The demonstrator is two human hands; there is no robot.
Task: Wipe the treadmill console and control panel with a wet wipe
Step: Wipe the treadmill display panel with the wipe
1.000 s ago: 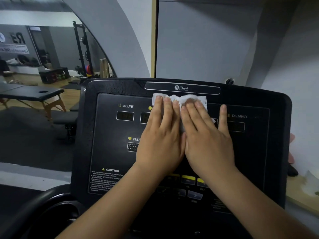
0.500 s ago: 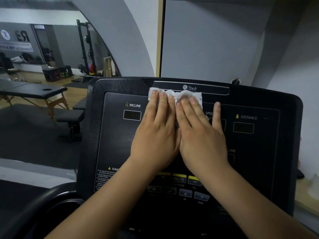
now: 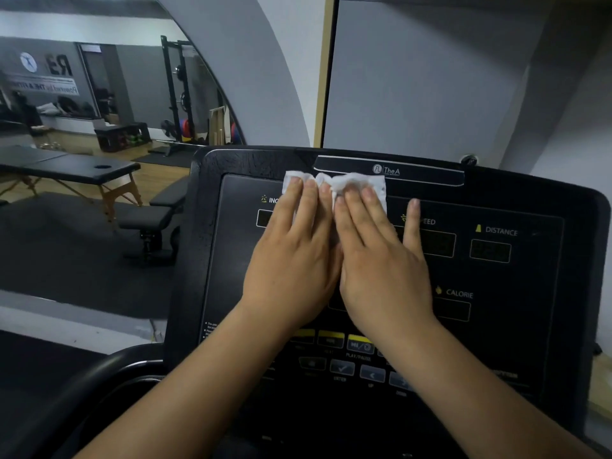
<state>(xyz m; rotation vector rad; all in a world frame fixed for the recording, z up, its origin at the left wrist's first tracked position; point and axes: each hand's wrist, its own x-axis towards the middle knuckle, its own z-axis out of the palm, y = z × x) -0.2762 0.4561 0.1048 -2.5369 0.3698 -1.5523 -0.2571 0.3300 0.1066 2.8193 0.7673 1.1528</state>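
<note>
Both hands sit flat on the upper middle of the console (image 3: 231,276), left hand (image 3: 293,263) touching the right hand (image 3: 381,270), with the wipe (image 3: 359,184) under their fingertips, just below the logo strip (image 3: 387,170). The button row (image 3: 341,367) is lower down, by the wrists. The distance readout (image 3: 490,250) lies off to the right. Left of the console is a bench (image 3: 145,215), a massage table (image 3: 76,167) behind it, and a rack (image 3: 174,91) further back.
</note>
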